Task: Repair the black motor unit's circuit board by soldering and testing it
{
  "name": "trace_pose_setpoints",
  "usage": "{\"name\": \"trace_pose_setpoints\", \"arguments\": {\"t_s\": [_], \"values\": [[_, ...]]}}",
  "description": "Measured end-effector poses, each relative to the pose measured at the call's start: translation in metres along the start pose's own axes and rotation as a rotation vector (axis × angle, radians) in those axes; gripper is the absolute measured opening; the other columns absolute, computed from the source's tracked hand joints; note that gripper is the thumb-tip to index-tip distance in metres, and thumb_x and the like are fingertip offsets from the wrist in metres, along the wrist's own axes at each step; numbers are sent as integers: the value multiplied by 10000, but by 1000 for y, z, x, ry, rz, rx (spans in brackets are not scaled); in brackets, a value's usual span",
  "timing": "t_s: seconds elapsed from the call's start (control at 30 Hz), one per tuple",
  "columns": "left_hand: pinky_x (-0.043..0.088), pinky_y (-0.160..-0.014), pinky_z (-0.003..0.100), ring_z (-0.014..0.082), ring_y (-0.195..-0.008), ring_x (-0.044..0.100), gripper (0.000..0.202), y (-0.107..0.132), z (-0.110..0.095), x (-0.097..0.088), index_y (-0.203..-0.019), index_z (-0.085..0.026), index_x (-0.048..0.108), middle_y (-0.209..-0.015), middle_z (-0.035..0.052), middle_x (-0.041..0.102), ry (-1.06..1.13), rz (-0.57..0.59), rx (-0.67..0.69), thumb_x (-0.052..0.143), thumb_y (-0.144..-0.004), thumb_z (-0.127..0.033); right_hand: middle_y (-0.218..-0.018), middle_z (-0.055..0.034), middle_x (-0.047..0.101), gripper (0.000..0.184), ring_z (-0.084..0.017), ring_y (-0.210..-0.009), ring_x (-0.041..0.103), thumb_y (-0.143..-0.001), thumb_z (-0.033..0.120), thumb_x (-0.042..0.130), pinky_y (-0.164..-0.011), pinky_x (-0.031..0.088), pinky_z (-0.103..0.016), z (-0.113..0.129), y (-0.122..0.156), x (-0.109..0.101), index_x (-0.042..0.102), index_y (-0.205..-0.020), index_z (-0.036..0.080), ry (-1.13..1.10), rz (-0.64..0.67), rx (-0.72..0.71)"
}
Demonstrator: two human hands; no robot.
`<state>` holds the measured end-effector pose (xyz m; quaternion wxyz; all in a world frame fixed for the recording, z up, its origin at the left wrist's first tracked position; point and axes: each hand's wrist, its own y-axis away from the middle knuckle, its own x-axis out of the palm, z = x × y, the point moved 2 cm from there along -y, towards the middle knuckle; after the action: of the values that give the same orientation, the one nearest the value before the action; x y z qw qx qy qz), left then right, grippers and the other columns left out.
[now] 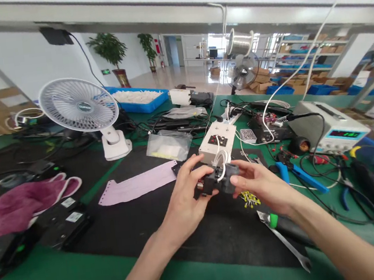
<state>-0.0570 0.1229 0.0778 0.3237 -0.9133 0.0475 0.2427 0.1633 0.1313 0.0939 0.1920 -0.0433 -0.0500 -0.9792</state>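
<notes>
Between my hands is a small black device with a coiled white cable coming out of its top. My left hand grips its left side, thumb and fingers closed round it. The right side is held by my right hand, with the thumb on the near face. Just behind the device stands a white box with a dark socket panel. Yellow-ended terminals lie in a small pile under my right hand. A wrench and a green-and-black handled tool rest below my right forearm.
A pink paper strip and clear plastic bag lie left of centre. On the left are a white fan, purple cloth and black boxes. Blue-handled pliers, cables and a power supply occupy the right.
</notes>
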Motion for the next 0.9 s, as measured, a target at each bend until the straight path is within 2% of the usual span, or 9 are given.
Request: {"name": "trace_pose_setpoints", "arguments": {"t_s": [0.13,0.23,0.37,0.47,0.57,0.63,0.73,0.8,0.9], "values": [[605,-991,412,263,-1268,638,600,-21,27,-8,-1442,-355,534,-1480,79,554,36,70,-121,697,-913,-125,-1102,-95,718,653,-157,-848,688,-807,434,905,-691,560,-255,-6,-24,15,528,-1268,166,-3,-139,-45],[655,-810,316,216,-1055,737,597,-31,48,-8,-1435,-308,509,-1303,67,686,102,140,-102,664,-902,-88,-958,-38,730,786,-143,-761,686,-726,418,967,-681,538,-243,-12,-33,27,435,-1262,199,9,-199,-64],[614,-1002,399,236,-1205,699,463,-41,76,-26,-1299,-257,577,-1268,69,695,56,33,5,566,-901,-21,-842,-17,714,648,-165,-761,695,-774,510,916,-693,539,-257,-19,-38,33,498,-1157,196,108,-104,0],[422,-1233,515,270,-1453,527,432,-41,90,-46,-1220,-271,657,-1364,59,655,-13,-79,101,531,-908,0,-802,-36,701,511,-166,-677,672,-898,640,746,-628,531,-277,-21,-41,29,616,-1055,171,250,-26,92],[365,-1270,529,288,-1522,448,513,-34,94,-58,-1282,-309,667,-1405,50,642,-132,-228,198,560,-895,12,-703,-47,679,504,-162,-584,617,-905,667,721,-557,478,-280,-19,-48,22,666,-895,167,353,-49,128],[410,-1244,503,287,-1468,518,542,-29,94,-60,-1302,-324,669,-1393,47,657,-144,-324,180,590,-879,6,-756,-52,699,457,-182,-650,631,-905,648,735,-602,484,-303,-11,-57,20,695,-914,192,495,-168,14],[481,-1178,478,273,-1359,600,516,-26,94,-55,-1300,-301,657,-1370,57,657,-4,-413,15,605,-869,-22,-1097,-63,730,414,-246,-944,669,-900,603,769,-835,532,-384,8,-74,30,716,-1132,265,805,-283,-312],[524,-1119,467,274,-1327,606,515,-25,94,-50,-1324,-271,614,-1370,78,635,87,-437,-76,610,-864,-39,-1202,-51,709,444,-261,-1038,660,-895,575,790,-920,528,-406,15,-86,45,699,-1223,290,909,-178,-403],[539,-1080,432,266,-1300,617,571,-24,95,-40,-1381,-243,521,-1426,115,582,233,-435,-173,644,-853,-63,-1042,-33,720,363,-223,-917,674,-936,508,770,-821,537,-361,17,-96,63,706,-1207,275,966,-81,-442]]}}
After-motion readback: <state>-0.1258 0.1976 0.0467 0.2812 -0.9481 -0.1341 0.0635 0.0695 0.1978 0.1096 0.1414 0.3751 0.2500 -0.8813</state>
